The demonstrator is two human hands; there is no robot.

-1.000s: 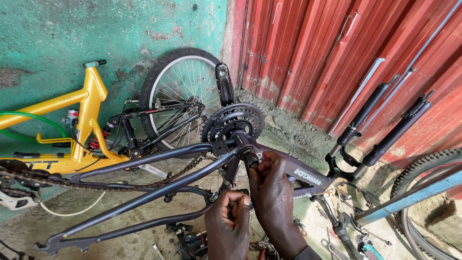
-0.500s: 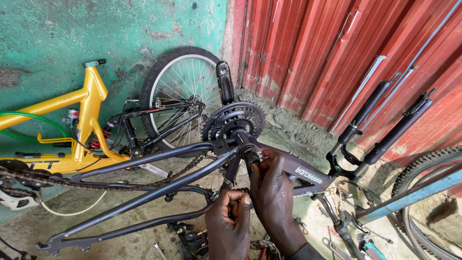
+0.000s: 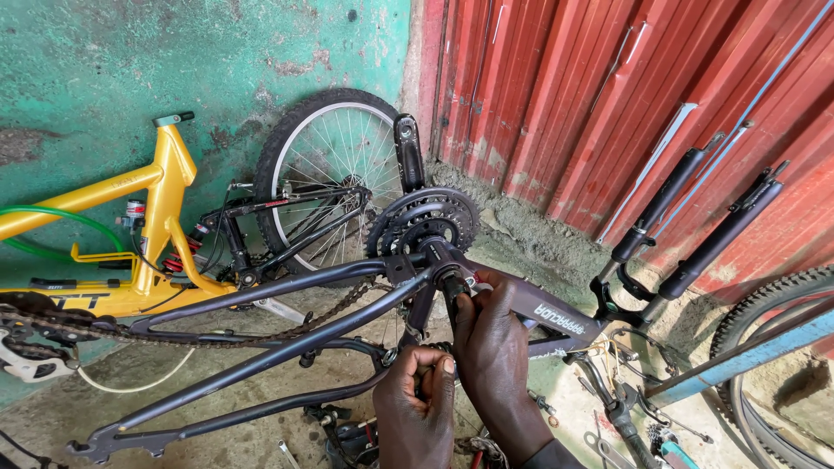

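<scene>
A dark purple bicycle frame [image 3: 287, 343] lies upside down before me, its black crankset [image 3: 423, 221] and crank arm [image 3: 408, 152] pointing up. My right hand [image 3: 491, 347] grips the bottom bracket spindle area [image 3: 456, 282] just below the chainrings, fingers wrapped round a small metal part. Lower down, my left hand [image 3: 417, 408] is closed round a tool handle or the lower crank; which one is hidden by the fingers. A loose chain [image 3: 174, 337] hangs along the frame.
A yellow bicycle frame [image 3: 130, 226] and a spoked wheel [image 3: 326, 165] lean on the green wall. Black suspension forks [image 3: 686, 226] rise at right by the red corrugated metal wall [image 3: 625, 104]. Another tyre [image 3: 773, 347] and blue tube [image 3: 738, 360] sit far right. Small tools [image 3: 608, 417] lie on the ground.
My right hand has shifted slightly on the bottom bracket, fingers turning around the spindle. The left hand and the frame stay nearly still.
</scene>
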